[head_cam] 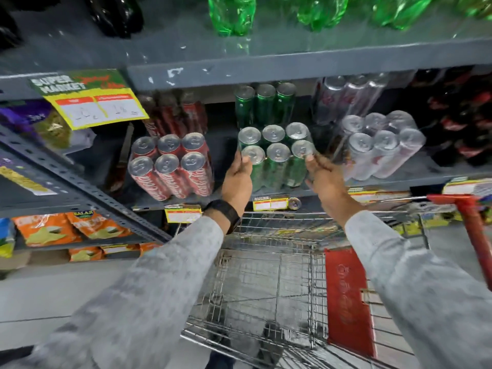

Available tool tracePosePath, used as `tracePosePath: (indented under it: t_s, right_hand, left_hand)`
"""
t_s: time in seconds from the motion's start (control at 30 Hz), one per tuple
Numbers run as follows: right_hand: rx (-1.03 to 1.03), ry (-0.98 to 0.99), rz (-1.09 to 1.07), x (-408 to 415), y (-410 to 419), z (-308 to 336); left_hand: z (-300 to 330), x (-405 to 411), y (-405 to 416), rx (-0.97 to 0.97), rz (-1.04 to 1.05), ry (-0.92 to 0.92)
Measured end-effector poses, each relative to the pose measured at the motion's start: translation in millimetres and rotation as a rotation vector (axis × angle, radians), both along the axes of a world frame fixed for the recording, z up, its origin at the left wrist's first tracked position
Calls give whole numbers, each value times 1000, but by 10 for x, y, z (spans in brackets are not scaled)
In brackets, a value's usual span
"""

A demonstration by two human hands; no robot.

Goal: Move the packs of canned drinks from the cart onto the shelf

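A shrink-wrapped pack of green cans (pixel 275 155) stands on the grey shelf (pixel 372 186), near its front edge. My left hand (pixel 237 179) grips the pack's left side and my right hand (pixel 323 177) presses its right side. A pack of red cola cans (pixel 171 167) stands to its left and a pack of silver cans (pixel 383 147) to its right. More green cans (pixel 265 105) stand behind it. The wire cart (pixel 266 288) below my arms holds no packs that I can see.
Green bottles (pixel 231 14) stand on the shelf above. A yellow price sign (pixel 90 102) hangs at the upper left. Orange snack bags (pixel 69 227) fill a lower left shelf. The cart's red handle (pixel 471 227) is at the right, with dark bottles (pixel 463 121) behind.
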State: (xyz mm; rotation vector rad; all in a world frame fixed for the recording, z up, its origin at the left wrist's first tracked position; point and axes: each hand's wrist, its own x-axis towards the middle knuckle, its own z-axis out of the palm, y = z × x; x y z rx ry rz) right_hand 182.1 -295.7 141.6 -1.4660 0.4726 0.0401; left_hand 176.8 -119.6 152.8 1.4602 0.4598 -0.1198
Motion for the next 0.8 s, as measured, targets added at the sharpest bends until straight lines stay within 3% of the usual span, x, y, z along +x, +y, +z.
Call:
tracePosePath:
  t_s: [0.4, 0.5, 0.63, 0.8]
  right_hand:
    - [-9, 8, 92, 4, -88, -57]
    - [-110, 31, 71, -86, -117, 114]
    - [-325, -181, -56, -473, -282, 656]
    - [-300, -701, -348, -845, -368, 2069]
  left_hand:
    - [82, -9, 31, -34, -13, 16]
    - [318, -203, 120, 196, -154, -23]
    - [870, -578, 419, 653, -321, -257]
    - [2382, -901, 617, 799, -173, -949]
